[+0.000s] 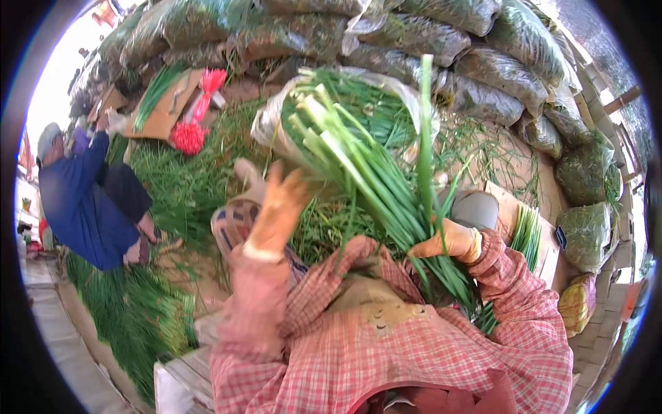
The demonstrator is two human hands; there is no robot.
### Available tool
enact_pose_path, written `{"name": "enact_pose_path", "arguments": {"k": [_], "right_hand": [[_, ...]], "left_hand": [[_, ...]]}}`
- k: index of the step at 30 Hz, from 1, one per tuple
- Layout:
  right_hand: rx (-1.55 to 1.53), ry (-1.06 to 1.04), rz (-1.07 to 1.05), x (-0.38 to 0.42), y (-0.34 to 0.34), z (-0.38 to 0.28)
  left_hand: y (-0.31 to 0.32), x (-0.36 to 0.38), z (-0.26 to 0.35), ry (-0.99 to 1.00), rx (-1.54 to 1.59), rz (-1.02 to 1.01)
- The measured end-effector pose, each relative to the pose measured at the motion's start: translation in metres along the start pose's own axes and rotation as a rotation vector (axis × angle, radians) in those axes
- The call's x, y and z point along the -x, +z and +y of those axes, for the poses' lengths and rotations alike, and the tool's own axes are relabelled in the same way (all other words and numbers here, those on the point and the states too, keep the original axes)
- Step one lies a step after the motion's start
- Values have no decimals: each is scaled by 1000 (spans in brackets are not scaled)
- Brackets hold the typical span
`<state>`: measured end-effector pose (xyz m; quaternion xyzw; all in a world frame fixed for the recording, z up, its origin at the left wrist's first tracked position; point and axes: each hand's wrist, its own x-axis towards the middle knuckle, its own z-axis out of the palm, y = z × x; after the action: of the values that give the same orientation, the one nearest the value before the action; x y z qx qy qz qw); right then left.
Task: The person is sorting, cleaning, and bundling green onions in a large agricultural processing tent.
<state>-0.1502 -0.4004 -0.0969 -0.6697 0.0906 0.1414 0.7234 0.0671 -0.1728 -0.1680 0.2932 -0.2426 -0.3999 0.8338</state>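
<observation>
A loose bunch of green onions (pixel 379 179) is in my right hand (pixel 452 241), its fingers wrapped round the green leaves. The pale root ends point up and away to the left, while the leaf tips hang down by my right sleeve. One thick stalk (pixel 425 131) stands apart, upright. My left hand (pixel 279 207), in an orange glove, is raised beside the bunch, blurred by motion, with its fingers apart and nothing in them. Just beyond the bunch lies an open clear plastic sack (pixel 265 127) full of green leaves.
Stuffed plastic sacks (pixel 483 96) are stacked along the back and right. Red ties (pixel 187 138) lie on cardboard (pixel 162 103). More onions (pixel 527 234) rest on a board at right and in a heap (pixel 131 317) at left. A co-worker in blue (pixel 89 200) sits at left.
</observation>
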Motion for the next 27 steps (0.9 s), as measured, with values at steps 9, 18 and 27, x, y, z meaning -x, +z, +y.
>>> {"name": "enact_pose_path", "arguments": {"k": [9, 18, 27], "right_hand": [[1150, 722, 27, -11, 103, 24], [1677, 50, 12, -19, 86, 22], [1451, -42, -31, -16, 76, 35]], "left_hand": [[13, -18, -74, -214, 479, -8], [-20, -21, -95, -240, 563, 51], [-11, -20, -72, -22, 561, 10]]}}
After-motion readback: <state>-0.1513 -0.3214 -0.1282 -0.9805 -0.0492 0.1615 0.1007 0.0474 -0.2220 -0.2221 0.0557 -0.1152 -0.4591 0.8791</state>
